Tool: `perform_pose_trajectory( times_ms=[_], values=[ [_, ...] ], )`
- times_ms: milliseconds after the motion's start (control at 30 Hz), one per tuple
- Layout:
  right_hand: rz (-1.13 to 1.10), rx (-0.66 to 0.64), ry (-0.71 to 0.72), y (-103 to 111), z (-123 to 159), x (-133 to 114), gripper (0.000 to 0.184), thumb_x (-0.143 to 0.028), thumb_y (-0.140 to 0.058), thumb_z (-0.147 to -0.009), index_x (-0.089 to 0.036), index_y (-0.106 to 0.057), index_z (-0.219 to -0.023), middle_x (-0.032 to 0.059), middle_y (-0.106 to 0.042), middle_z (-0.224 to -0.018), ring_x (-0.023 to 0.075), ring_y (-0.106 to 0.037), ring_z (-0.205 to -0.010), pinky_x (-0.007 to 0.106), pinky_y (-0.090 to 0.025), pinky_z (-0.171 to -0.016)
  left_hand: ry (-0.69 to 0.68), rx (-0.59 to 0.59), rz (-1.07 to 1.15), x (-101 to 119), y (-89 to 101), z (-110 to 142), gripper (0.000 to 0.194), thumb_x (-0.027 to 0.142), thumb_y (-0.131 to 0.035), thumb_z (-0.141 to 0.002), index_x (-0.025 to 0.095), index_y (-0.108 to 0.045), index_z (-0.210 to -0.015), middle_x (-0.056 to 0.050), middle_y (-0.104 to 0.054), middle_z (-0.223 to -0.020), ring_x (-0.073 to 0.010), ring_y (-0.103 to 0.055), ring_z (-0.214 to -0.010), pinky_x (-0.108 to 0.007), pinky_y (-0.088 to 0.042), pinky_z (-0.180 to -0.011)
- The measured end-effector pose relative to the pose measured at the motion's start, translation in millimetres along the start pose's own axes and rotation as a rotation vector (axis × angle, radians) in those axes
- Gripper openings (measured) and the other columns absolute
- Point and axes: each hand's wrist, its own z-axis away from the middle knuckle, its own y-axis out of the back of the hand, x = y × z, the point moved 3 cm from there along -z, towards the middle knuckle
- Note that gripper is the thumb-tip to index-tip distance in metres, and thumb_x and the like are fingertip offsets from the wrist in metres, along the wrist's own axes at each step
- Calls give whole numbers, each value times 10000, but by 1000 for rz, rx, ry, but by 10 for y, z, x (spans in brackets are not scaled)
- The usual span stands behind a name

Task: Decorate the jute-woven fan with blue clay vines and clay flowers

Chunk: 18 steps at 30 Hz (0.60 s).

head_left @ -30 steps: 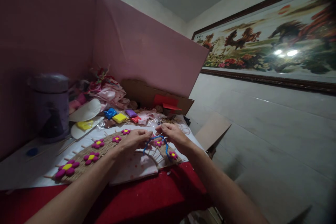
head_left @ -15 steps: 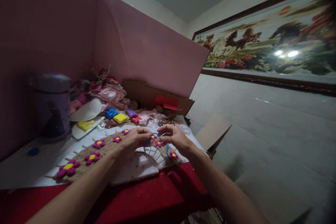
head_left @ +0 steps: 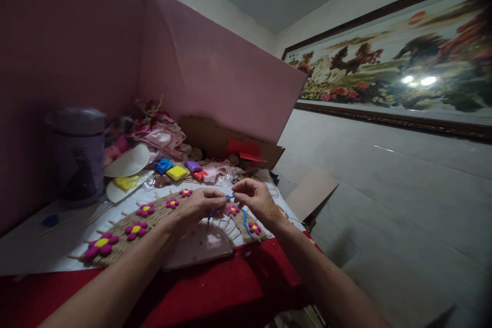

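Thin bent blue strand pinched btwn fingertips of L hand & R hand, held over bench.
Short blue bit is seen in gap btwn the hands, fingertips of both closed on it; one length is hung below L hand, the other below R hand, in front of tan twine-wound fan-shaped panel w/ thin wooden sticks. Panel is dotted w/ magenta five-petal flowers w/ yellow centres; its middle is partly hidden by hands. White spotted curved-edge panel is set at its inner curve, nr bench edge. Behind, flat blue packet, yellow packet & purple packet are grouped; purple cylindrical canister w/ greyish lid is placed far L.
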Motion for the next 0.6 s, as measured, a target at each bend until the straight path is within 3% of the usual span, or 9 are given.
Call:
perform_pose_trajectory(
  times_ms=[133,267,367,600],
  values=[
    [55,51,39,4,12,-35,128,-246,-658,-659,-166,-607,-745,-13,-593,-648,115,-551,-566,239,-459,-503,7,-26,30,-8,-3,0,248,276,-778,-621,134,-666,-791,-51,-683,-727,-124,-584,-618,-272,-423,-645],
    [116,58,90,-11,29,-89,96,-240,-640,-687,-168,-609,-743,-14,-590,-630,112,-534,-554,240,-445,-512,-49,-17,-3,5,-9,0,304,427,-678,-724,129,-629,-685,-28,-629,-592,-102,-534,-529,-250,-387,-576],
    [143,65,119,-28,42,-102,70,-207,-629,-689,-172,-609,-746,-13,-590,-625,117,-540,-567,244,-446,-526,-65,-6,-45,7,-4,-2,287,391,-693,-715,126,-618,-635,-18,-597,-527,-93,-505,-489,-238,-354,-540],
    [114,88,117,-55,59,-78,54,-210,-632,-697,-174,-625,-737,-8,-604,-605,133,-571,-533,259,-474,-499,-66,-36,45,-3,-20,0,259,355,-721,-681,126,-607,-639,-20,-592,-605,-98,-502,-544,-241,-363,-550]
  ],
)
